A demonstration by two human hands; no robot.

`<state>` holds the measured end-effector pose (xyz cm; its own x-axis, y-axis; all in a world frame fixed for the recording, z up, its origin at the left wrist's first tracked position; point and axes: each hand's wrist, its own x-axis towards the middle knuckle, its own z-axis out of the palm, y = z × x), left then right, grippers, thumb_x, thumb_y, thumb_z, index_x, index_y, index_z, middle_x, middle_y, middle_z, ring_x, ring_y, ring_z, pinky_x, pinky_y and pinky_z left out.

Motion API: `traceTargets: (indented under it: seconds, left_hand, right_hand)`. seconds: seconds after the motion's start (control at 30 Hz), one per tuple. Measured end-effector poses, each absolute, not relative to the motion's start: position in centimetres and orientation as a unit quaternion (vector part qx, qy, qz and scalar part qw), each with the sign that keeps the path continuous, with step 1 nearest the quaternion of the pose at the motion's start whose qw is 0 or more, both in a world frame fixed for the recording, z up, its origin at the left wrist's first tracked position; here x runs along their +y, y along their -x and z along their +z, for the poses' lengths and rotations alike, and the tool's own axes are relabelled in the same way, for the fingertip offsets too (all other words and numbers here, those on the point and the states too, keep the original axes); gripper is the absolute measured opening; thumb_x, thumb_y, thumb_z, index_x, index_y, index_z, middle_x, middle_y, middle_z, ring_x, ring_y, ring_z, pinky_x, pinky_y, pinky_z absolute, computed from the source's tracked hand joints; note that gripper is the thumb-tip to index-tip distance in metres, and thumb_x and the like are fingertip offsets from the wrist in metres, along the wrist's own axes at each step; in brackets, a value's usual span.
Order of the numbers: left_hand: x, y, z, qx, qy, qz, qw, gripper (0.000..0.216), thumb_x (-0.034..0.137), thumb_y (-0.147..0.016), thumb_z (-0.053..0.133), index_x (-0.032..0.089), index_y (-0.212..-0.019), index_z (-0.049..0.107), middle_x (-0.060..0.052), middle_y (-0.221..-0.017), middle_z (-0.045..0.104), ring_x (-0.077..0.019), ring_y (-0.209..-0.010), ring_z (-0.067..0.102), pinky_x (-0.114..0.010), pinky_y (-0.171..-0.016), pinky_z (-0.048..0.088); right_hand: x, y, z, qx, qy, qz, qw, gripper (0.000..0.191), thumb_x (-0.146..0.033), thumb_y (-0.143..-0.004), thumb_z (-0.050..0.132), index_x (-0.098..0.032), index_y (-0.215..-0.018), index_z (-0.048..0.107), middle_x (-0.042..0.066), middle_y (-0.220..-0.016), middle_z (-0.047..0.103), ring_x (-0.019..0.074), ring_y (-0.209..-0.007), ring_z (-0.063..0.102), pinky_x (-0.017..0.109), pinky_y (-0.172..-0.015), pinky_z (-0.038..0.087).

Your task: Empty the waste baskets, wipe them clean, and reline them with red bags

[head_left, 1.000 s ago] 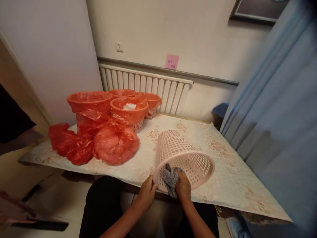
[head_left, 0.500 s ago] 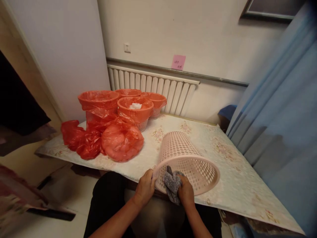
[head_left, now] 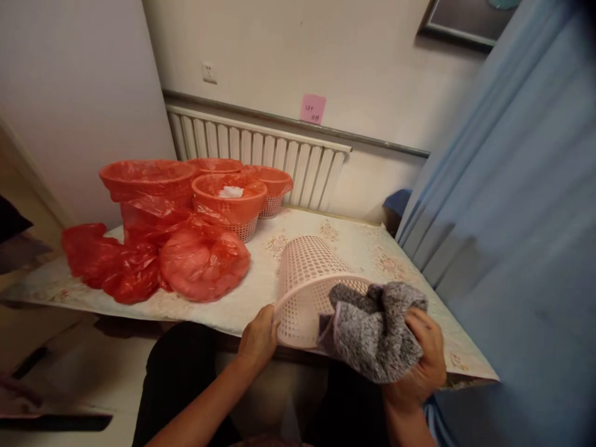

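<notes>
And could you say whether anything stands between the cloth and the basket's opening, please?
Nothing visible does: from this view the cloth in the right hand overlaps the opening of the basket, and the left hand grips its left side.

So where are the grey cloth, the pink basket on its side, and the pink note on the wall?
Grey cloth (head_left: 378, 340): head view, on its bunched middle.
Pink basket (head_left: 306, 264): head view, on its perforated outer wall.
Pink note (head_left: 312, 109): head view, mid-paper.

Plain black trousers (head_left: 179, 379) cover the legs, matte and smooth over a rounded knee. The left hand (head_left: 259, 340) and right hand (head_left: 426, 357) are bare, as are the visible stretches of both slim forearms (head_left: 216, 397).
</notes>
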<state>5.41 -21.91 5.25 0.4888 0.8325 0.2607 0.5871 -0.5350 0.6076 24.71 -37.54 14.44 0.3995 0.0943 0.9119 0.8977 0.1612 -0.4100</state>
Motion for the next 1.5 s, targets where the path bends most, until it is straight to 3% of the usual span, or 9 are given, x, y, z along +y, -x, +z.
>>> traceTargets:
  seconds: [0.17, 0.3, 0.5, 0.67, 0.83, 1.0, 1.2, 1.33, 1.5]
  left_hand:
    - [-22.1, -5.7, 6.0, 0.421, -0.85, 0.245, 0.201, 0.009, 0.014, -0.088, 0.04, 0.022, -0.084, 0.042, -0.006, -0.086, 0.06, -0.0207, -0.081, 0.061, -0.03, -0.072, 0.045]
    - [-22.2, -5.7, 6.0, 0.431, -0.848, 0.232, 0.202, 0.009, 0.014, -0.089, 0.038, 0.021, -0.088, 0.045, -0.006, -0.084, 0.062, -0.0215, -0.08, 0.063, -0.03, -0.07, 0.046]
    - [-22.3, -6.0, 6.0, 0.406, -0.836, 0.275, 0.247, 0.025, 0.01, -0.084, 0.04, 0.016, -0.105, 0.052, -0.011, -0.099, 0.067, -0.0222, -0.092, 0.065, -0.033, -0.08, 0.049]
    - [-22.1, -5.7, 5.6, 0.407, -0.828, 0.285, 0.26, 0.031, 0.007, -0.079, 0.042, 0.018, -0.105, 0.053, -0.009, -0.102, 0.068, -0.0213, -0.098, 0.065, -0.033, -0.085, 0.05]
    - [-22.1, -5.7, 5.6, 0.399, -0.839, 0.279, 0.242, 0.031, 0.005, -0.081, 0.038, 0.018, -0.106, 0.052, -0.01, -0.102, 0.066, -0.0209, -0.099, 0.064, -0.032, -0.085, 0.049]
    - [-22.2, -5.7, 5.6, 0.412, -0.849, 0.242, 0.226, 0.014, 0.013, -0.089, 0.039, 0.02, -0.094, 0.049, -0.006, -0.091, 0.063, -0.0202, -0.087, 0.064, -0.03, -0.075, 0.047]
    - [-22.1, -5.3, 4.6, 0.425, -0.841, 0.242, 0.232, 0.012, 0.012, -0.088, 0.041, 0.021, -0.094, 0.048, -0.006, -0.091, 0.061, -0.0208, -0.087, 0.061, -0.031, -0.076, 0.046]
    - [-21.9, -4.9, 3.6, 0.421, -0.833, 0.257, 0.251, 0.016, 0.012, -0.087, 0.04, 0.021, -0.098, 0.047, -0.005, -0.089, 0.059, -0.021, -0.088, 0.061, -0.033, -0.078, 0.047]
    - [-22.0, -4.6, 2.8, 0.418, -0.823, 0.277, 0.267, 0.011, 0.014, -0.088, 0.038, 0.021, -0.093, 0.045, -0.005, -0.089, 0.059, -0.0204, -0.085, 0.06, -0.034, -0.076, 0.047]
  right_hand:
    - [-33.8, -24.3, 16.7, -0.574, 0.608, -0.323, 0.442, 0.043, -0.008, -0.077, 0.052, -0.021, -0.117, 0.063, 0.012, -0.126, 0.051, 0.0289, -0.113, 0.051, 0.048, -0.095, 0.044]
    - [-31.0, -23.0, 16.6, -0.684, 0.615, -0.292, 0.263, 0.048, -0.009, -0.08, 0.054, -0.024, -0.125, 0.059, 0.012, -0.133, 0.049, 0.0358, -0.129, 0.036, 0.059, -0.105, 0.031]
    - [-28.8, -20.0, 15.0, -0.779, 0.521, -0.289, 0.195, 0.026, -0.022, -0.089, 0.056, -0.024, -0.113, 0.064, 0.008, -0.125, 0.057, 0.0345, -0.128, 0.036, 0.058, -0.107, 0.026]
    - [-27.6, -19.0, 14.2, -0.82, 0.484, -0.261, 0.158, 0.02, -0.028, -0.088, 0.058, -0.019, -0.106, 0.064, 0.008, -0.112, 0.062, 0.0318, -0.122, 0.041, 0.051, -0.107, 0.029]
    - [-27.6, -20.7, 15.7, -0.817, 0.493, -0.267, 0.133, 0.02, -0.027, -0.094, 0.049, -0.021, -0.107, 0.062, 0.007, -0.107, 0.061, 0.0258, -0.106, 0.047, 0.043, -0.092, 0.039]
    - [-28.5, -24.2, 16.9, -0.78, 0.52, -0.309, 0.159, 0.025, -0.023, -0.095, 0.047, -0.023, -0.115, 0.06, 0.008, -0.116, 0.06, 0.0251, -0.102, 0.047, 0.041, -0.085, 0.04]
    - [-29.6, -31.1, 14.9, -0.697, 0.581, -0.326, 0.264, 0.03, -0.013, -0.092, 0.042, -0.019, -0.117, 0.058, 0.011, -0.113, 0.059, 0.023, -0.098, 0.05, 0.039, -0.085, 0.044]
    - [-30.9, -35.2, 10.8, -0.619, 0.615, -0.299, 0.387, 0.032, -0.017, -0.088, 0.041, -0.017, -0.118, 0.053, 0.012, -0.112, 0.057, 0.0243, -0.108, 0.051, 0.043, -0.094, 0.044]
    - [-32.5, -37.0, 2.2, -0.425, 0.735, -0.176, 0.498, 0.037, -0.029, -0.084, 0.039, -0.015, -0.113, 0.055, 0.012, -0.104, 0.06, 0.0257, -0.101, 0.056, 0.044, -0.087, 0.046]
